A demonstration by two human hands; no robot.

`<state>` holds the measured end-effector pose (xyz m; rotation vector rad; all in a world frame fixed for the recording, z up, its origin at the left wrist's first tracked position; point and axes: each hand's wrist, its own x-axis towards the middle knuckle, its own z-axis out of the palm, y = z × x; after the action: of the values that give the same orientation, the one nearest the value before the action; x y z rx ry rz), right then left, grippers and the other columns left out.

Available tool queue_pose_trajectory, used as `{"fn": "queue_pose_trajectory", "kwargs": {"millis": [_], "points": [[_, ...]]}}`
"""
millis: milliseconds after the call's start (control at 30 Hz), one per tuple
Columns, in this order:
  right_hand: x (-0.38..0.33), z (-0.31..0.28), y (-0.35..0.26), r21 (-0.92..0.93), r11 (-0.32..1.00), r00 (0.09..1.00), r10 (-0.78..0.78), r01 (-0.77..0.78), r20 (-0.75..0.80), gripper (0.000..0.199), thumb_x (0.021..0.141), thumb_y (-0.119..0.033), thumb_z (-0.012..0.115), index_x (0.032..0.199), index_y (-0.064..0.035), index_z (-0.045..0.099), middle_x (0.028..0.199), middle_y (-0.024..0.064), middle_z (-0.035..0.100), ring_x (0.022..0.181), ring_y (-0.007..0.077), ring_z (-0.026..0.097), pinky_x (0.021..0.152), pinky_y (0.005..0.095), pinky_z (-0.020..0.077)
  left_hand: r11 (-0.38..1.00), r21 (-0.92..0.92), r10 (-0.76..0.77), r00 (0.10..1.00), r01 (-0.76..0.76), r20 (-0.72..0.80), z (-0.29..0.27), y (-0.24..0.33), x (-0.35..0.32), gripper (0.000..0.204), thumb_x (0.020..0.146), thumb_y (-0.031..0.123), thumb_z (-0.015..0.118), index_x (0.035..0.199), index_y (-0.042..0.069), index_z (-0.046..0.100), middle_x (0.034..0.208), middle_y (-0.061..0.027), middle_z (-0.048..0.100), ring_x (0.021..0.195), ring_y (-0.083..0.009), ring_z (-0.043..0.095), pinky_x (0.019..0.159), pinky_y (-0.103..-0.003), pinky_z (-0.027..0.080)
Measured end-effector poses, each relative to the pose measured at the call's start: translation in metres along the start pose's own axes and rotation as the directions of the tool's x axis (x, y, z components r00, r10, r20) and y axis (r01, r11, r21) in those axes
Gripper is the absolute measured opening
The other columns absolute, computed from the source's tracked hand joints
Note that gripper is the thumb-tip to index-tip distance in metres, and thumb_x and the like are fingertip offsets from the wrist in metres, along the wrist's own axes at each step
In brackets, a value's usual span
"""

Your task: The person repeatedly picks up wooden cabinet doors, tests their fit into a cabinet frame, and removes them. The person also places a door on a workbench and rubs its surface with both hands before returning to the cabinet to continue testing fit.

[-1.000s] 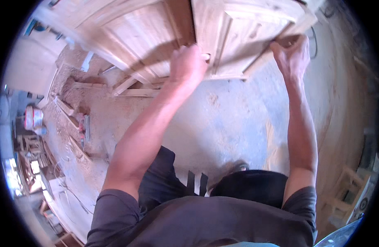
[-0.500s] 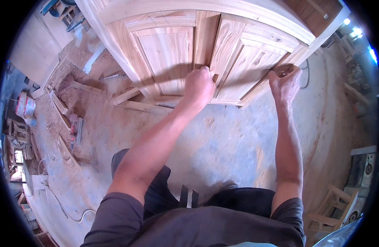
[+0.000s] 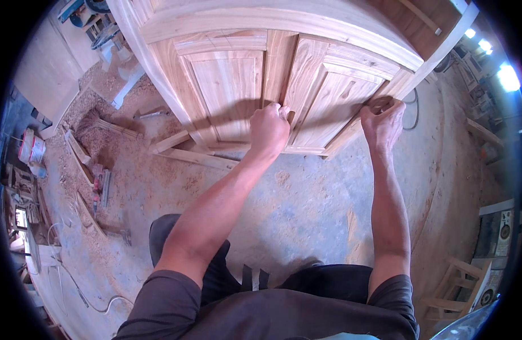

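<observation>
An unpainted wooden cabinet [image 3: 278, 21] stands in front of me with two panelled doors. The left door [image 3: 227, 79] lies to the left of an upright strip of wood. My left hand [image 3: 269, 129] is closed at the inner edge of the right door [image 3: 346, 85], its fingertips partly hidden. A small bit of wood shows beside its fingers. At that door's outer edge, near the right post, my right hand [image 3: 382, 126] is closed with bent fingers and thumb pinched on the edge. Both arms reach forward over the floor.
Wood offcuts [image 3: 79, 150], sawdust and a red and grey tool [image 3: 99, 190] lie on the floor at left. A white bucket [image 3: 31, 146] stands at the far left. A small wooden frame [image 3: 456, 289] and a speaker-like box [image 3: 502, 226] are at right.
The whole view has shifted a little, so the cabinet sits lower in the picture. Both hands keep about the same places on the right door.
</observation>
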<state>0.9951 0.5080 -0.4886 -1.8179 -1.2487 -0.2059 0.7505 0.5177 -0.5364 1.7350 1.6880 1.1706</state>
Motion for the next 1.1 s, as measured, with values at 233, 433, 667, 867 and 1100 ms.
{"fn": "queue_pose_trajectory", "kwargs": {"millis": [233, 433, 667, 867, 1100], "points": [[0.001, -0.003, 0.002, 0.001, 0.999, 0.999, 0.043, -0.043, 0.011, 0.05, 0.074, -0.022, 0.076, 0.112, -0.0023, 0.05, 0.107, 0.0143, 0.064, 0.099, 0.0341, 0.065, 0.088, 0.0447, 0.051, 0.989, -0.044, -0.138, 0.99, 0.14, 0.035, 0.001, -0.002, 0.003, 0.029, 0.1, 0.023, 0.063, 0.094, -0.004, 0.073, 0.08, -0.0251, 0.071, 0.079, -0.0393, 0.072, 0.076, -0.046, 0.053], [-0.01, 0.006, 0.019, -0.045, 0.999, 1.0, 0.01, -0.011, -0.021, 0.04, 0.082, -0.028, 0.078, 0.105, -0.0029, 0.056, 0.109, 0.0153, 0.063, 0.103, 0.0348, 0.063, 0.09, 0.0445, 0.0489, 0.982, -0.182, -0.069, 0.989, 0.044, -0.131, 0.015, -0.032, -0.01, 0.019, 0.092, 0.006, 0.068, 0.108, -0.005, 0.073, 0.098, -0.0213, 0.075, 0.092, -0.0279, 0.074, 0.082, -0.036, 0.055], [-0.071, 0.056, 0.01, 0.272, 0.907, 0.898, -0.383, 0.322, 0.218, 0.01, 0.09, -0.015, 0.069, 0.095, -0.0085, 0.075, 0.09, 0.0162, 0.072, 0.081, 0.0317, 0.072, 0.072, 0.0425, 0.0563, 0.969, -0.192, 0.078, 0.932, -0.154, -0.354, 0.046, -0.041, -0.024, 0.029, 0.091, -0.001, 0.063, 0.119, -0.006, 0.067, 0.115, -0.0196, 0.072, 0.111, -0.0268, 0.069, 0.099, -0.036, 0.053], [-0.126, 0.106, -0.039, 0.286, 0.951, 0.894, -0.226, 0.116, 0.387, 0.016, 0.091, -0.022, 0.068, 0.095, -0.0073, 0.072, 0.092, 0.0177, 0.073, 0.086, 0.0375, 0.071, 0.075, 0.0482, 0.0557, 0.911, -0.407, -0.054, 0.953, -0.076, -0.298, 0.049, -0.039, -0.021, 0.032, 0.092, -0.007, 0.058, 0.123, -0.007, 0.062, 0.121, -0.0195, 0.068, 0.117, -0.0272, 0.066, 0.103, -0.037, 0.051], [-0.133, 0.12, -0.062, 0.285, 0.959, 0.941, -0.104, 0.008, 0.323, 0.021, 0.09, -0.025, 0.072, 0.097, -0.0052, 0.077, 0.086, 0.0198, 0.073, 0.081, 0.036, 0.072, 0.073, 0.0425, 0.055, 0.864, -0.5, -0.06, 0.977, -0.051, -0.203, 0.034, -0.038, -0.024, 0.036, 0.091, -0.009, 0.055, 0.127, -0.008, 0.057, 0.126, -0.0202, 0.065, 0.119, -0.0275, 0.064, 0.106, -0.036, 0.049]]}}
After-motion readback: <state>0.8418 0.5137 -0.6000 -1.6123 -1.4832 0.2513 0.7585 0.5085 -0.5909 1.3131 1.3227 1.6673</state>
